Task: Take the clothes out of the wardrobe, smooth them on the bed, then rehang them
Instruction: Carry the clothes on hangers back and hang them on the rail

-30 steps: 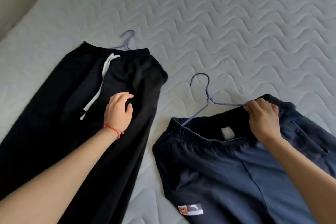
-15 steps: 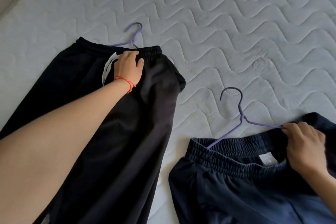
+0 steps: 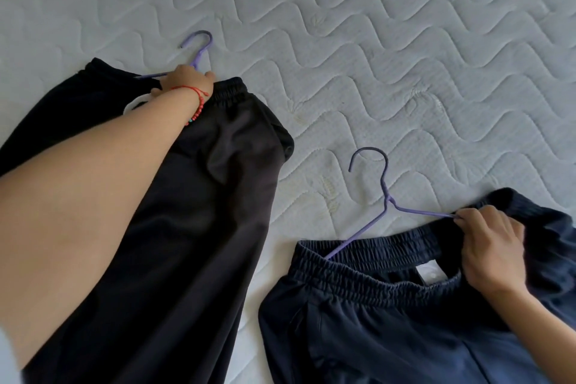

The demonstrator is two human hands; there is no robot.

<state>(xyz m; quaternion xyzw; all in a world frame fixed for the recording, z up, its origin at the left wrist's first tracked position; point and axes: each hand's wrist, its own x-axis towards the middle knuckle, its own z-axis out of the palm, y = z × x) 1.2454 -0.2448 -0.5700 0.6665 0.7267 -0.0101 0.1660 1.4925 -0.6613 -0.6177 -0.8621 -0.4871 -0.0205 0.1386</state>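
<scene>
Black trousers (image 3: 174, 227) with a white drawstring lie flat on the left of the quilted bed (image 3: 374, 40). A purple hanger (image 3: 199, 47) sticks out of their waistband, and my left hand (image 3: 187, 81) is closed around its neck at the waistband. Navy trousers (image 3: 389, 321) lie at the lower right with a second purple hanger (image 3: 385, 193) running into the elastic waistband. My right hand (image 3: 495, 246) pinches that hanger's arm together with the waistband's back edge.
The pale grey quilted mattress fills the whole upper part of the view. A strip of mattress separates the two garments.
My left hand has slid up from the black trousers' thigh to the waistband and closed on the hanger. My right hand has kept its grip, and the view has moved closer.
</scene>
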